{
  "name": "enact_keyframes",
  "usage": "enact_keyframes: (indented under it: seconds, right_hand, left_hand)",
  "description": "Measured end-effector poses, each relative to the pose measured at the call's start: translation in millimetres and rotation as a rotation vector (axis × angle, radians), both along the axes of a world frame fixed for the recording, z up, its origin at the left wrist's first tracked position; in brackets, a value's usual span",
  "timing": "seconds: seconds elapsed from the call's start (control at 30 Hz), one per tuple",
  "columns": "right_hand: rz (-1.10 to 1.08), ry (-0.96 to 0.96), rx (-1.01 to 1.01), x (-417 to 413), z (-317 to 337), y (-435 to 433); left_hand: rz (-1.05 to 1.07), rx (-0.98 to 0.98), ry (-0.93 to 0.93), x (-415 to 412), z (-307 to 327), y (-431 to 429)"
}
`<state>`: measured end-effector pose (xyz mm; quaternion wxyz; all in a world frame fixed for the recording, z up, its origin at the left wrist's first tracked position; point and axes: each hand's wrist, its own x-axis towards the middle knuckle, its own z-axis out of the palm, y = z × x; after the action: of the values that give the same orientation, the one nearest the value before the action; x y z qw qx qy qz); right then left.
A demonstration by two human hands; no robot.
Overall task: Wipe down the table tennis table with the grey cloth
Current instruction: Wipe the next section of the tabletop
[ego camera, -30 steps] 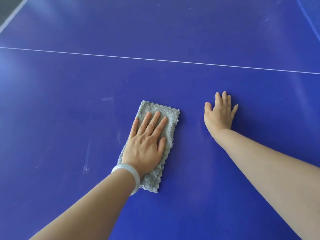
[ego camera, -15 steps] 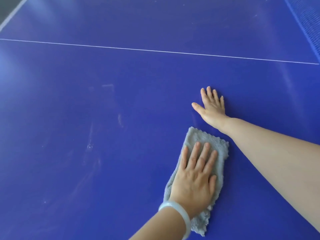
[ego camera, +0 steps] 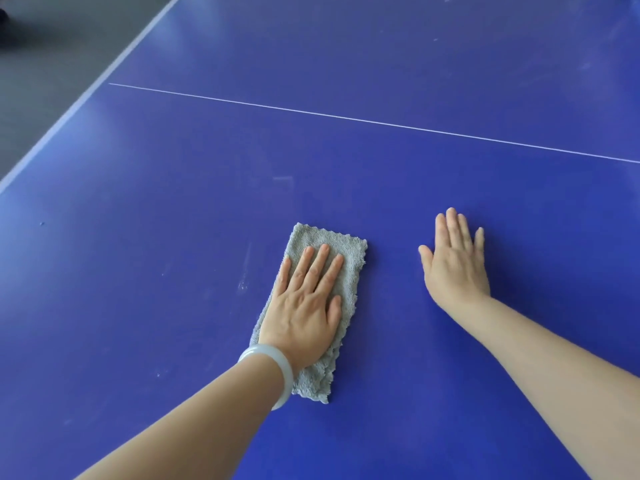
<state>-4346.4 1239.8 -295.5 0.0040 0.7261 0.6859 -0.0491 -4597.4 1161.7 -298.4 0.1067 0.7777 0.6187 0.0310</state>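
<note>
Head view, near to far. In the near foreground two bare forearms reach out over the blue table tennis table [ego camera: 138, 323]: the left forearm [ego camera: 194, 427] from the near left, the right forearm [ego camera: 554, 375] from the near right. A pale, translucent bangle [ego camera: 285, 375] sits on the left wrist.

Just beyond the bangle, the left hand [ego camera: 304, 306] lies palm down on the grey cloth [ego camera: 351, 275]. Its fingers are straight and close together and the thumb lies alongside; they press flat on the cloth and do not curl round it. The cloth is folded into a long rectangle with its long side running near to far. It lies flat on the table a little left of centre, its near end showing beside the wrist and its far end showing past the fingertips.

To the right, apart from the cloth, the right hand [ego camera: 453, 268] rests palm down on the bare table surface. Its fingers are extended, its thumb is spread to the left, and it holds nothing.

Faint pale smudges [ego camera: 244, 275] mark the surface just left of the cloth. Farther off, a thin white line [ego camera: 381, 123] crosses the table from left to right. A white border [ego camera: 86, 95] runs along the table's left edge. Beyond it, at far left, is grey floor [ego camera: 52, 64].
</note>
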Motion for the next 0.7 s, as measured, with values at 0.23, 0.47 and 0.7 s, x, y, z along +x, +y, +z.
enact_keyframes:
  seconds: [0.23,0.47,0.7]
  right_hand:
    - [-0.016,0.111,0.041,-87.9,-16.0,-49.4]
    - [-0.022,0.087,0.061,-90.2,-14.9,-49.5]
    - [-0.011,-0.017,0.033,-94.6,-10.2,-51.6]
  left_hand:
    - [0.008,-0.030,0.003,-0.8,-2.4,1.6]
    - [-0.039,-0.003,-0.086,-12.5,0.5,-62.5]
    - [0.022,0.032,0.039,-115.1,0.6,11.1]
